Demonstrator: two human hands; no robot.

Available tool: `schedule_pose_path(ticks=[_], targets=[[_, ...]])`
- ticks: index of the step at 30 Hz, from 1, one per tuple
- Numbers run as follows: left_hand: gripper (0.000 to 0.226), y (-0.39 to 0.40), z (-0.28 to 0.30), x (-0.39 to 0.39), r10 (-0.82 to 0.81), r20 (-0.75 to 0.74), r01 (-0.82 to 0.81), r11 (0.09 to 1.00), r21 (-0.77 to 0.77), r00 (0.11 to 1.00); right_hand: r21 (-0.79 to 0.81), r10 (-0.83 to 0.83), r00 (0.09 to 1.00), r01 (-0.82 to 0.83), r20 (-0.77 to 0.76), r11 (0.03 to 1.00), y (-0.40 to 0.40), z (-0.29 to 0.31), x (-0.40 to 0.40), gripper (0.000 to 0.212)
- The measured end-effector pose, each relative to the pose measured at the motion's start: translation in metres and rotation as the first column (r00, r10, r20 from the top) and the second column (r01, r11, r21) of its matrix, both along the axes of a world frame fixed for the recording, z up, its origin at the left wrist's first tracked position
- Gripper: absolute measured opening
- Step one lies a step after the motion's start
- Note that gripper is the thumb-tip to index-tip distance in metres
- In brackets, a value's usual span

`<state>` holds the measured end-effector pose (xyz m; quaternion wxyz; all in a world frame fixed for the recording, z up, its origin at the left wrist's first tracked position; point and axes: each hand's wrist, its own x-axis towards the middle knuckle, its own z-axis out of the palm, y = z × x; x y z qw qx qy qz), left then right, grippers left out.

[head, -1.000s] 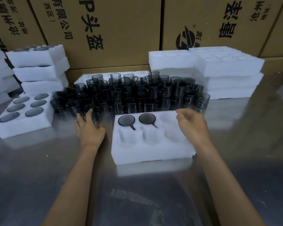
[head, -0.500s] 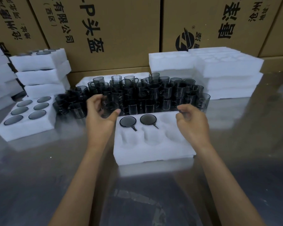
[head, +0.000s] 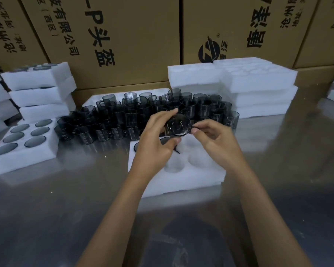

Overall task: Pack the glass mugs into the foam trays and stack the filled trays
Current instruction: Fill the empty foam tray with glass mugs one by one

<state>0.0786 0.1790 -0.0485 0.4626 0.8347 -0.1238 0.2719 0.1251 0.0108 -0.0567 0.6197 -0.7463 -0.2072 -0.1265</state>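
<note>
Head view, from the left: a stack of filled trays (head: 41,87) stands against the cartons (head: 108,35), and in front of it a full tray (head: 25,149) lies flat on the table (head: 66,199) with six mugs seated in its pockets, their round ends facing up. Just right of that, a crowd of loose mugs (head: 147,112) stands upright on the table, reaching across to the middle. In front of the crowd lies the open tray (head: 183,182); two dark mugs show in its far-left pockets, mostly hidden by the left hand, and the nearer pockets show bare foam. Above this tray the left hand (head: 154,143) grasps a mug (head: 178,126) between thumb below and fingers above, the mug tipped so one round end faces the camera. The right hand (head: 216,139) pinches the same mug at its right side with thumb and forefinger; whether that is the handle I cannot tell. Behind and right, a stack of empty trays (head: 258,87) stands on the table.
</note>
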Motion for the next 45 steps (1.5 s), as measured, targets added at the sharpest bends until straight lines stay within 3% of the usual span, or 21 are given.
schedule_pose_path(ticks=[5, 16, 20, 24, 29, 33, 36, 41, 43, 45], targets=[[0.076, -0.017, -0.001, 0.027, -0.041, -0.097, 0.046, 0.997, 0.056, 0.994, -0.005, -0.021, 0.992, 0.020, -0.121, 1.000, -0.013, -0.011, 0.009, 0.021], [0.068, -0.018, -0.020, 0.045, -0.105, -0.381, 0.080, 0.993, -0.083, 0.919, -0.172, -0.136, 0.964, 0.098, -0.228, 0.980, -0.024, -0.021, 0.017, 0.022], [0.060, -0.021, -0.021, 0.046, -0.057, -0.433, 0.057, 0.998, -0.013, 0.899, -0.217, -0.176, 0.955, 0.125, -0.237, 0.968, -0.024, -0.024, 0.019, 0.037], [0.052, -0.021, -0.022, 0.045, -0.014, -0.433, 0.039, 0.998, 0.048, 0.901, -0.208, -0.173, 0.961, 0.128, -0.214, 0.970, -0.024, -0.029, 0.022, 0.019], [0.048, -0.022, -0.023, 0.045, 0.039, -0.444, 0.022, 0.991, 0.131, 0.895, -0.185, -0.087, 0.970, 0.044, -0.226, 0.982, -0.024, -0.030, 0.022, 0.040], [0.048, -0.026, -0.026, 0.047, 0.189, -0.447, -0.026, 0.938, 0.347, 0.874, -0.234, -0.116, 0.960, 0.055, -0.256, 0.971, -0.020, -0.034, 0.021, 0.036], [0.048, -0.028, -0.026, 0.049, 0.272, -0.435, -0.034, 0.877, 0.480, 0.858, -0.177, -0.132, 0.943, 0.079, -0.306, 0.981, -0.015, -0.037, 0.020, 0.032], [0.050, -0.025, -0.022, 0.052, 0.281, -0.471, 0.011, 0.850, 0.527, 0.836, 0.022, -0.039, 0.880, 0.057, -0.474, 0.998, -0.013, -0.035, 0.017, 0.040], [0.049, -0.022, -0.020, 0.052, 0.234, -0.492, 0.037, 0.876, 0.481, 0.839, 0.078, -0.017, 0.838, 0.072, -0.546, 0.994, -0.012, -0.034, 0.016, 0.046], [0.049, -0.015, -0.017, 0.051, 0.137, -0.522, 0.016, 0.960, 0.279, 0.842, 0.082, -0.029, 0.805, 0.096, -0.592, 0.992, -0.010, -0.033, 0.016, 0.046]])
